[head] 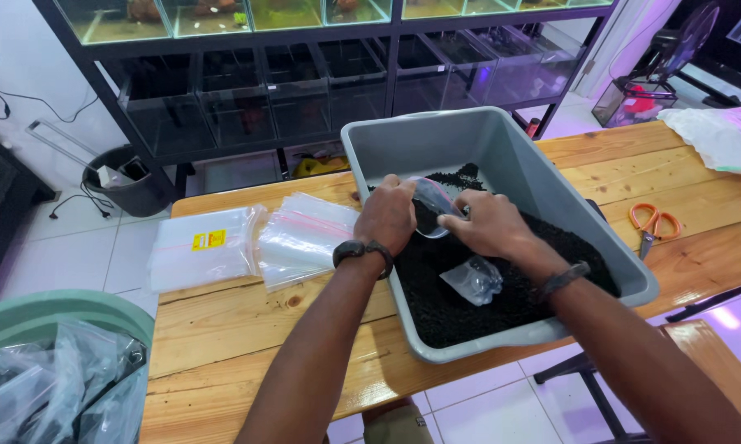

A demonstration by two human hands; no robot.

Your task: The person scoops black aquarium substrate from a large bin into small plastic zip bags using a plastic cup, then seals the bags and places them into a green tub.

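A grey plastic tub (pixel 502 140) on a wooden table (pixel 247 329) holds black gravel (pixel 469 304). Both hands are over the gravel. My left hand (pixel 387 215) grips the edge of a small clear plastic bag (pixel 433 205) held open above the gravel. My right hand (pixel 487 224) grips the bag's other side; whether it also holds a scoop is hidden. A second crumpled clear bag (pixel 473 279) lies on the gravel just below my right wrist.
Stacks of flat clear zip bags (pixel 255 242) lie left of the tub. Orange scissors (pixel 652 222) rest to the right, with a white bag (pixel 720 136) beyond. A green bin of filled bags (pixel 54 370) sits lower left. Aquarium racks (pixel 305 74) stand behind.
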